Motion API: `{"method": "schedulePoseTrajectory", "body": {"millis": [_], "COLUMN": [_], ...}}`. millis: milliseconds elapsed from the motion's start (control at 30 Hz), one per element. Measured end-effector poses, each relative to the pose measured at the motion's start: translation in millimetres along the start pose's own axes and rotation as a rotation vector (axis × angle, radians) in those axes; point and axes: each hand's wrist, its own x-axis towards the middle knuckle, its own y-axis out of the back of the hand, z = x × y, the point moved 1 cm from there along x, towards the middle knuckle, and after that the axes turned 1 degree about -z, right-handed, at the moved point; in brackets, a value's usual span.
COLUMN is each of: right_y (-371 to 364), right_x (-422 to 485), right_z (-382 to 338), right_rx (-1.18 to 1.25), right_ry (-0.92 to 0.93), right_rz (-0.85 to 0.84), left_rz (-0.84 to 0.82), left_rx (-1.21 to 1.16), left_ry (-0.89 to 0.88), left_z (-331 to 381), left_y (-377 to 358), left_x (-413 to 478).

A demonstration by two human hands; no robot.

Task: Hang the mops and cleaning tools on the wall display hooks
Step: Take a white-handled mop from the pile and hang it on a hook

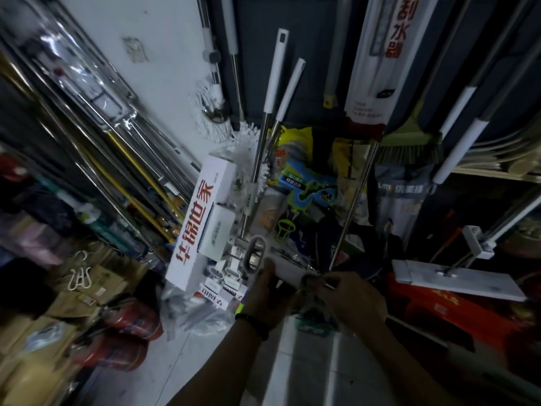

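My left hand [268,294] grips a grey-white mop handle [281,268] near its end, where an oval hanging loop [254,253] sticks out to the upper left. My right hand [348,297] pinches the same handle a little further along, at a dark collar. Two white-capped steel mop poles [273,83] lean against the dark wall panel ahead, with white fringe mop heads [213,112] at their left. A flat white mop [456,279] stands at the right. Wall hooks are not discernible.
A tall white box with red lettering [199,224] stands left of centre. Bundled metal poles in plastic [96,112] lean at the left. Cardboard boxes [96,276] and red drums [123,332] crowd the floor. A broom [409,148] and packaged goods fill the right.
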Motion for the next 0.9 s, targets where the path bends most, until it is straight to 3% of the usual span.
{"method": "schedulePoseTrajectory", "body": {"millis": [100, 233, 533, 733, 900], "right_y": [10, 21, 54, 83, 126], "right_x": [4, 25, 65, 76, 82], "right_z": [-22, -52, -147, -221, -276], "right_rx": [0.066, 0.339, 0.640, 0.883, 1.080], "right_ry": [0.049, 0.119, 0.298, 0.370, 0.434], "right_rz": [-0.015, -0.040, 0.053, 0.279, 0.389], "left_rz": [-0.037, -0.069, -0.256, -0.404, -0.590], "left_rx": [0.080, 0.187, 0.397, 0.522, 0.615], "left_ry": [-0.052, -0.180, -0.341, -0.663, -0.794], "left_z": [35, 89, 216, 289, 331], "left_y": [-12, -42, -122, -180, -241], "left_x": [6, 7, -4, -2, -24]}}
